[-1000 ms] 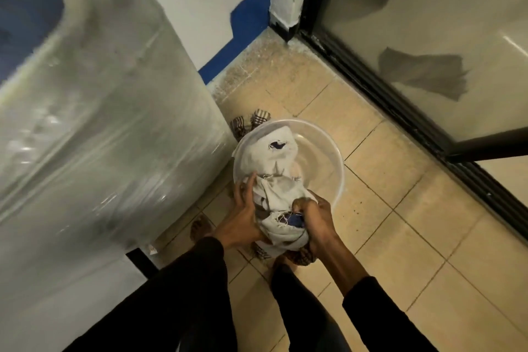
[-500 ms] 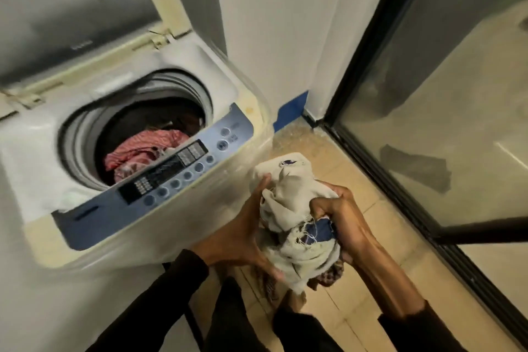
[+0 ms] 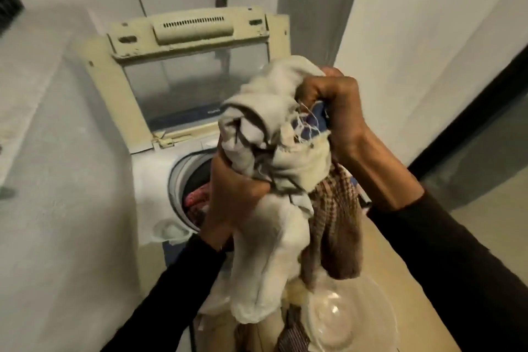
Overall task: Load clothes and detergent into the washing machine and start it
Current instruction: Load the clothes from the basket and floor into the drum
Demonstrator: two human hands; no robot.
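I hold a bundle of clothes (image 3: 274, 157) up in front of the washing machine (image 3: 151, 174): off-white cloth with a brown checked piece (image 3: 334, 226) hanging below. My left hand (image 3: 228, 197) grips the bundle from underneath. My right hand (image 3: 334, 106) clutches its top right. The machine's lid (image 3: 188, 66) stands raised. A red patterned garment (image 3: 197, 197) lies inside the drum, whose opening is mostly hidden behind the bundle and my left arm.
A clear plastic basin (image 3: 351, 320) sits on the tiled floor (image 3: 400, 294) below the hanging cloth, with striped fabric beside it. A white wall (image 3: 414, 37) and a dark door frame (image 3: 468, 111) stand to the right. A pale wall (image 3: 57, 151) rises on the left.
Both hands lifted the bundle out of the basin and raised it to the level of the machine's top. My view swung up from the floor to face the open lid.
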